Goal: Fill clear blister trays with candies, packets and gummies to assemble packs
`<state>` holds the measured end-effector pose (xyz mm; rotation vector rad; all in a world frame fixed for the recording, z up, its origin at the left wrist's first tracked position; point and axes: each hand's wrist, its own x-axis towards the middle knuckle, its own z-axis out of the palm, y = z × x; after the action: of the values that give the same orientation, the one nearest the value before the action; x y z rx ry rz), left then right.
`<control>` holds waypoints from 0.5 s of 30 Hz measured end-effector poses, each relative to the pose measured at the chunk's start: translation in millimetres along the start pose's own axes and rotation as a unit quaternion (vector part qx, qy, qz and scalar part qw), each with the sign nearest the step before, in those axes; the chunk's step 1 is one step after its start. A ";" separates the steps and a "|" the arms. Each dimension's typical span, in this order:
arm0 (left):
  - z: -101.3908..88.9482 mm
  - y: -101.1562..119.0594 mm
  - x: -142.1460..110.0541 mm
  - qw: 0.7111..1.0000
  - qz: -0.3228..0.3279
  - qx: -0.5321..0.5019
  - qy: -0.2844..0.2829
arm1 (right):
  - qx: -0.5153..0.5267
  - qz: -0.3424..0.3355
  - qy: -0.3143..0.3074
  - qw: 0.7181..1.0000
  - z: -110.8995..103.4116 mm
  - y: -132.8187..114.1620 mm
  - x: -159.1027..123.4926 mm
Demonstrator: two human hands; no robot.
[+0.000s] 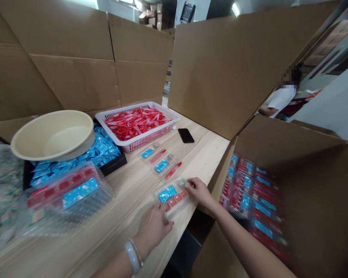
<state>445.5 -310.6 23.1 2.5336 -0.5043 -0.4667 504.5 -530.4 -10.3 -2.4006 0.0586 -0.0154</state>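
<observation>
Near the table's front edge, a clear plastic blister pack [174,196] lies between my hands, with a blue packet and a row of reddish squares inside. My left hand [153,227] closes its fingers on the pack's near left end. On the far right end, my right hand [200,191] grips with its fingertips. Just beyond lie two open clear trays, each with a blue packet [161,166] and a red stick-shaped piece [173,170]. A stack of clear packs [78,189], with red squares and a blue packet on top, stands to the left.
A white basket [127,144] holds many red and pink sticks. A cream basin [53,135] rests over blue packets in a black tray [113,164]. A phone [186,135] lies at the back. Right, a cardboard box [316,208] contains filled packs. A person [281,98] is beyond it.
</observation>
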 end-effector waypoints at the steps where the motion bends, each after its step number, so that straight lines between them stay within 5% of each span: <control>1: -1.5 -0.9 -2.5 1.000 -0.001 0.014 0.001 | 0.010 0.003 -0.004 1.000 0.2 -3.6 -0.9; 8: -10.2 -15.6 -24.6 0.992 0.011 0.122 -0.002 | 0.061 0.037 -0.054 0.996 24.7 -29.4 6.9; 15: -8.6 -26.9 -16.8 0.994 0.026 0.099 0.030 | -0.013 0.006 -0.126 0.992 30.9 -61.3 22.7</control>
<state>441.4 -278.2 19.3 2.7073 -0.6197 -0.3350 530.4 -465.4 8.2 -2.4097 -0.0460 0.2959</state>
